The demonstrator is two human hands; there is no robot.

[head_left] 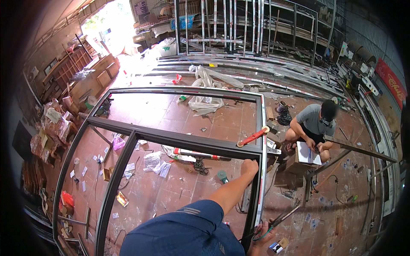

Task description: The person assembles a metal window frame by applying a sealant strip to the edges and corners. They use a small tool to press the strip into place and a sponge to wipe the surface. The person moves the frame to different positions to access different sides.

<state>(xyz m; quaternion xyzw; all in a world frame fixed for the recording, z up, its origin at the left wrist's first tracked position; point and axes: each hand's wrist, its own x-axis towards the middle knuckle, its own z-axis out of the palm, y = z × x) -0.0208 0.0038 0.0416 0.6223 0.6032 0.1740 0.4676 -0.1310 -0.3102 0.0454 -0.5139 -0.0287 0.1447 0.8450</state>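
A large dark metal frame [171, 135] with crossbars spreads out before me, raised above the tiled floor. My left hand [249, 166] is closed at the inner corner where a crossbar meets the right side bar; whatever its fingers pinch is hidden. Beside the same bar, lower right, my right hand [261, 237] grips scissors [285, 216] with green handles, their long blades apart and pointing up and right. A red-handled tool [253, 137] with pale round ends rests across the frame just beyond my left hand.
At right a person [314, 128] sits low by a cardboard box [297, 165] with papers on it. A metal stand [341, 148] is near them. Plastic wrap [207, 91] and scraps litter the floor. Long metal profiles [294, 79] lie at the back; wrapped goods [55, 123] line the left.
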